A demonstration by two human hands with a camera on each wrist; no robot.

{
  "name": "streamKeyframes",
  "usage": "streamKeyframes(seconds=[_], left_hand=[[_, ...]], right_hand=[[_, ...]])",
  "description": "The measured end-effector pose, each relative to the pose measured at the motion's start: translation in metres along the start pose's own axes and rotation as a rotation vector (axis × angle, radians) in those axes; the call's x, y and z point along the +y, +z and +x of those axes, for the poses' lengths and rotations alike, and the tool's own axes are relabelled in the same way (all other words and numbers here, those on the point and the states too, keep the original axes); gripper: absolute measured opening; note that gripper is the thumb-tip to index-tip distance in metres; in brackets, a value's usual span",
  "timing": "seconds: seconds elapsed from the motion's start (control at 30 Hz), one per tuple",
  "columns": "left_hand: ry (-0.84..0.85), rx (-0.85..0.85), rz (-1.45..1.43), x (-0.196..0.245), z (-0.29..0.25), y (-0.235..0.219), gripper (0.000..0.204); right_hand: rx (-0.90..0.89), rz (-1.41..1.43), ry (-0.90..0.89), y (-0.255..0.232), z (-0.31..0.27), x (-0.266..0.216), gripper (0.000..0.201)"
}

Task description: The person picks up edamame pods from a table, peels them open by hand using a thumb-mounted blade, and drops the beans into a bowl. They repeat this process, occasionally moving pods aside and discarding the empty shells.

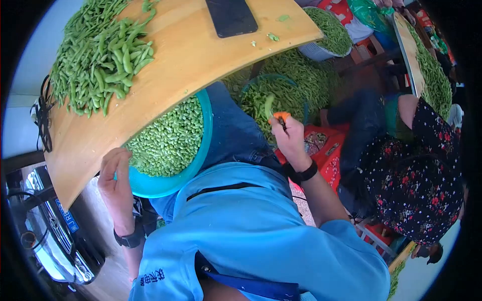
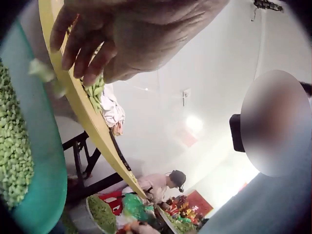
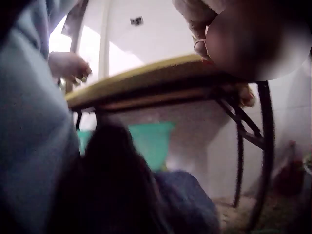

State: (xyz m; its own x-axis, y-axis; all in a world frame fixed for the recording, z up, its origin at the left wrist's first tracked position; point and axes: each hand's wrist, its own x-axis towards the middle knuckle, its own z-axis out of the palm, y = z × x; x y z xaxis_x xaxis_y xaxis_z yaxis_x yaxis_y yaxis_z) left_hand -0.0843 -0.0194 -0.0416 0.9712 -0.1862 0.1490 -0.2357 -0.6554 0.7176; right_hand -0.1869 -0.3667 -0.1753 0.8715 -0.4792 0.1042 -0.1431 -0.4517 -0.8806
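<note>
My left hand [image 1: 114, 180] hovers at the near left rim of a turquoise basin [image 1: 207, 120] filled with shelled green beans [image 1: 173, 138]. Its fingers hang loosely bent, and blurred pale green bits [image 2: 41, 70] are in the air beside them in the left wrist view. Out to the right, my right hand [image 1: 291, 140] pinches a green bean pod [image 1: 269, 104], which points upward from the fingertips. Something orange [image 1: 280, 116] sits at those fingertips, with a small dark piece by it; its kind cannot be told. In the right wrist view the right hand is partly covered by blur.
A wooden table [image 1: 165, 65] carries a pod heap [image 1: 105, 60] and a dark phone [image 1: 231, 17]. More pods [image 1: 301, 80] lie beyond my knees, and a white tub of pods [image 1: 329, 32] stands farther off. A person in a flowered shirt [image 1: 406, 175] sits at right.
</note>
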Motion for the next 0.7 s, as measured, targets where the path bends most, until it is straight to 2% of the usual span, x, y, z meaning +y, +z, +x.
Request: streamKeyframes(seconds=[0.03,0.07,0.1,0.13,0.17,0.2,0.23,0.27,0.3,0.33,0.37,0.4,0.47,0.53,0.6,0.7], left_hand=[[0.0,-0.01,-0.002,-0.003,0.003,-0.001,0.016],[0.018,0.019,0.012,-0.005,0.009,-0.005,0.018],[0.034,0.052,0.027,-0.007,0.015,-0.009,0.02],[0.033,0.05,0.028,-0.004,0.023,-0.013,0.02],[0.007,0.083,0.164,0.002,0.037,-0.018,0.024],[-0.013,0.115,0.3,0.004,0.052,-0.019,0.029],[-0.006,0.109,0.302,-0.002,0.066,-0.018,0.029],[0.093,0.152,0.386,-0.013,0.08,-0.016,0.034],[0.193,0.194,0.466,-0.025,0.093,-0.013,0.039],[0.198,0.184,0.465,-0.041,0.103,-0.009,0.039],[0.24,0.178,0.504,-0.058,0.112,-0.005,0.043],[0.282,0.172,0.544,-0.06,0.117,0.0,0.046],[0.238,0.185,0.539,-0.061,0.122,0.0,0.044],[-0.035,0.127,0.417,-0.063,0.126,-0.008,0.039],[-0.031,0.141,0.397,-0.058,0.122,-0.008,0.036],[0.004,0.167,0.397,-0.053,0.118,-0.002,0.031]], right_hand=[[-0.085,-0.202,0.077,-0.007,-0.007,0.017,0.015],[-0.082,-0.204,0.086,-0.009,-0.019,0.049,0.015],[-0.139,-0.352,0.02,-0.007,-0.033,0.088,0.015],[-0.199,-0.496,-0.049,-0.007,-0.043,0.107,0.015],[-0.294,-0.533,0.108,-0.008,-0.051,0.105,0.014],[-0.289,-0.528,0.112,-0.006,-0.059,0.11,0.014],[-0.322,-0.556,0.216,-0.001,-0.068,0.122,0.015],[-0.357,-0.584,0.324,0.003,-0.076,0.135,0.016],[-0.353,-0.583,0.335,0.006,-0.083,0.148,0.016],[-0.442,-0.602,0.351,0.009,-0.09,0.161,0.018],[-0.532,-0.619,0.364,0.011,-0.094,0.167,0.02],[-0.53,-0.616,0.372,0.009,-0.094,0.162,0.02],[-0.63,-0.555,0.452,0.005,-0.093,0.152,0.024],[-0.633,-0.574,0.438,0.007,-0.099,0.164,0.023],[-0.642,-0.594,0.411,0.009,-0.093,0.169,0.023],[-0.642,-0.663,0.475,0.008,-0.083,0.159,0.023]])
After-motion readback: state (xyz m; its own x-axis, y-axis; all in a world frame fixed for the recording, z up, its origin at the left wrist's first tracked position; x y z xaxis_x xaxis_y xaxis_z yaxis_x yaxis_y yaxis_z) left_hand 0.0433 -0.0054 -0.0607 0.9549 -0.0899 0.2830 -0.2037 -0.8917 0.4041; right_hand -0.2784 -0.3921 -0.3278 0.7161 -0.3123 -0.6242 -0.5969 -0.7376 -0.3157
